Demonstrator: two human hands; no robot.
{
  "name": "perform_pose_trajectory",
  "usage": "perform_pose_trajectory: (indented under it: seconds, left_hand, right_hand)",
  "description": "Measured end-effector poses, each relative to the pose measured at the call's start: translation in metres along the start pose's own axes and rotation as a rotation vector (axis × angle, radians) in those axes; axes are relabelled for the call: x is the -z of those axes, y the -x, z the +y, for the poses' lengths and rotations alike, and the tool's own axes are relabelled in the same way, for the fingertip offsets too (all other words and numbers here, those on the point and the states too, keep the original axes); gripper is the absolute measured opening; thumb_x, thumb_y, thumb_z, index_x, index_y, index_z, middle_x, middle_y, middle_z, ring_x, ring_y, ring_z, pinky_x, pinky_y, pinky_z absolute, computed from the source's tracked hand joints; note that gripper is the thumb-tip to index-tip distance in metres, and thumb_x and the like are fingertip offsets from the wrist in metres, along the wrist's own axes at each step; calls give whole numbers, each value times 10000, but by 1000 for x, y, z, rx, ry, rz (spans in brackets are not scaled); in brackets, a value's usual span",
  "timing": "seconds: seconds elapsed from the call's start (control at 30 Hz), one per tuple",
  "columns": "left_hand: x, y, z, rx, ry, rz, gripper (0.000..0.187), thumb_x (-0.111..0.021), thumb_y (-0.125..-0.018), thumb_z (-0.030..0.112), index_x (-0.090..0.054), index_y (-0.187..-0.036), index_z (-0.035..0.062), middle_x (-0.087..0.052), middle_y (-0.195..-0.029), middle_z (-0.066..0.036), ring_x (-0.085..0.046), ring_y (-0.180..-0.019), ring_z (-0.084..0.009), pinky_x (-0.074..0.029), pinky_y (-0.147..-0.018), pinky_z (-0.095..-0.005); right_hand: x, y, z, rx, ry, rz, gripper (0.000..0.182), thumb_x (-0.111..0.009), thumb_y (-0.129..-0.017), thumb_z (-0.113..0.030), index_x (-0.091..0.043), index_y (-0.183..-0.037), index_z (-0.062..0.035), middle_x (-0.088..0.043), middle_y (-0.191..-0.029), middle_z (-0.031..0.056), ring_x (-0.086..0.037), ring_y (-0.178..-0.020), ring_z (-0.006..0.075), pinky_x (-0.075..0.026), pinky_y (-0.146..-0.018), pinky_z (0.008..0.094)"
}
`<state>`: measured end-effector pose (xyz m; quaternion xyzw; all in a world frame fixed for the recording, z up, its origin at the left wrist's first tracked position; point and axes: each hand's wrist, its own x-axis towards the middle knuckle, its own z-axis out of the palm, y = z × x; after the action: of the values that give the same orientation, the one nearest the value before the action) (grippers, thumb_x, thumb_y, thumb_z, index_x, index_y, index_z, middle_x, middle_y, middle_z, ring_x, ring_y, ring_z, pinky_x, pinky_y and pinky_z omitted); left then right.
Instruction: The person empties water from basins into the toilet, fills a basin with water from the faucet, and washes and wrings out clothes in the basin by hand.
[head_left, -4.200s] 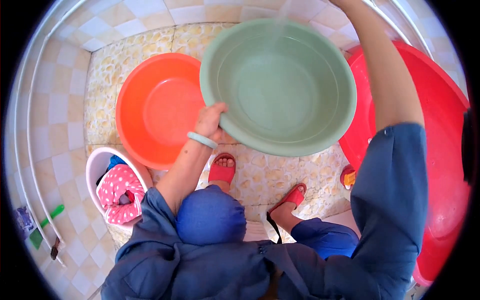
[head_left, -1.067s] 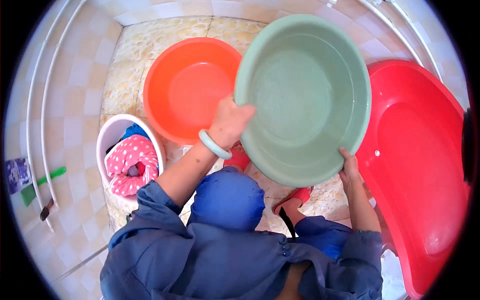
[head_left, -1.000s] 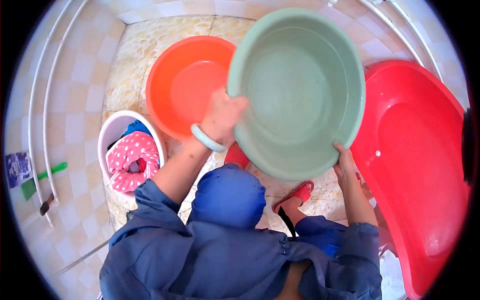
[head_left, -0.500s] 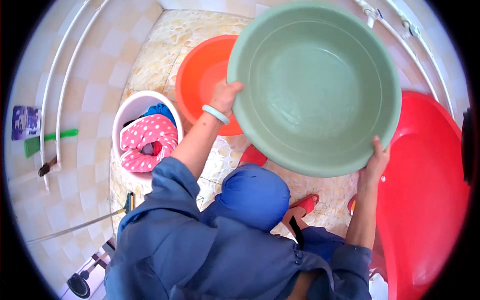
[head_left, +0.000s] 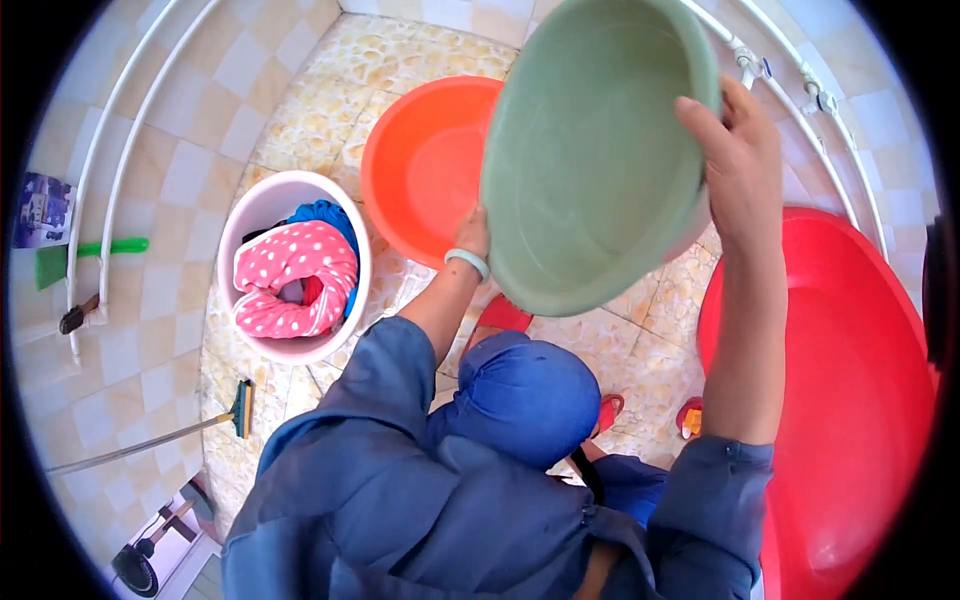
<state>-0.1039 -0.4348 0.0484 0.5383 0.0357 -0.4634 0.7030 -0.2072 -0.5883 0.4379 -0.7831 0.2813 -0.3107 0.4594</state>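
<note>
A large green basin (head_left: 600, 160) is held up in front of me, tilted so its inside faces left and toward me. My right hand (head_left: 740, 160) grips its right rim, thumb on the inner side. At the lower left edge, my left hand (head_left: 474, 235) holds the basin too; its fingers are mostly hidden behind the wall. Below and left of the green basin stands an orange-red basin (head_left: 425, 170) on the floor, partly covered from view. No contents show inside the green basin.
A pale pink tub (head_left: 230, 280) at left holds a pink polka-dot cloth (head_left: 335, 255) and blue fabric. A red bathtub (head_left: 840, 400) lies along the right. A squeegee (head_left: 242, 410) rests at lower left. White pipes (head_left: 130, 150) run along the walls.
The green basin has tipped from facing me to a steep sideways tilt. My right hand has risen with its right rim; my left hand has dropped lower and slightly right.
</note>
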Motion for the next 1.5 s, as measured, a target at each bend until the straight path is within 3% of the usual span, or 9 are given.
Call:
perform_pose_trajectory:
  seconds: [0.2,0.3,0.43,0.73,0.93,1.23,1.3,1.4,1.5]
  left_hand:
    - [-15,6,-1,122,-148,19,441,-346,-991,352,-546,-1202,20,-622,-1094,-119,-599,-948,-219,-485,-842,-361]
    - [-34,17,15,260,202,24,329,-371,-981,260,-567,-1135,45,-623,-1044,-109,-594,-894,-228,-490,-795,-376]
    - [-50,4,12,234,263,54,309,-388,-976,246,-562,-1142,52,-621,-1042,-104,-594,-894,-226,-494,-791,-378]
    - [-53,-10,14,163,126,29,273,-426,-965,217,-551,-1157,68,-617,-1040,-92,-592,-895,-222,-503,-781,-382]
    - [-55,-17,23,115,18,3,258,-452,-958,197,-544,-1167,78,-614,-1038,-84,-591,-896,-219,-509,-775,-384]
    - [-36,-13,28,99,-52,-60,250,-490,-947,167,-533,-1182,94,-610,-1035,-72,-589,-897,-215,-517,-765,-389]
    - [-25,-9,30,163,34,-103,328,-578,-897,87,-499,-1213,129,-597,-1056,-37,-592,-919,-197,-541,-731,-390]
    - [-31,11,34,103,-69,-217,317,-598,-888,95,-489,-1185,79,-609,-1044,-52,-614,-840,-189,-539,-747,-345]
    - [-48,31,39,52,-262,-370,353,-579,-890,81,-453,-1212,14,-585,-1144,-140,-617,-1000,-246,-539,-842,-397]
  right_hand:
    - [-64,-8,-20,183,199,-175,281,-608,-780,-174,-565,-911,71,-613,-784,219,-625,-717,303,-490,-660,363]
    - [-91,1,-35,232,262,-277,271,-600,-834,-126,-561,-1048,37,-635,-783,103,-599,-706,138,-479,-629,276]
    - [-114,17,-50,423,298,-320,320,-620,-769,-131,-525,-1012,55,-552,-698,220,-586,-643,356,-488,-598,394]
    - [-108,64,-50,628,112,-376,222,-596,-704,-51,-502,-879,47,-608,-706,196,-646,-660,332,-514,-548,409]
    - [-71,74,-31,473,129,-442,244,-590,-698,-14,-509,-927,19,-604,-741,192,-621,-686,377,-486,-602,468]
    - [7,110,6,349,57,-220,458,-581,-793,-34,-537,-1249,-33,-645,-1081,148,-655,-906,246,-520,-773,337]
    - [51,135,12,108,78,-178,435,-587,-826,-51,-530,-1256,-13,-644,-1086,101,-631,-943,165,-494,-828,303]
    - [93,184,37,-65,-132,276,485,-599,-810,-27,-501,-1283,16,-608,-1152,100,-577,-1027,158,-462,-891,308]
    - [132,213,83,-118,-244,659,449,-524,-836,-44,-489,-1272,58,-600,-1148,119,-571,-1040,182,-440,-920,310]
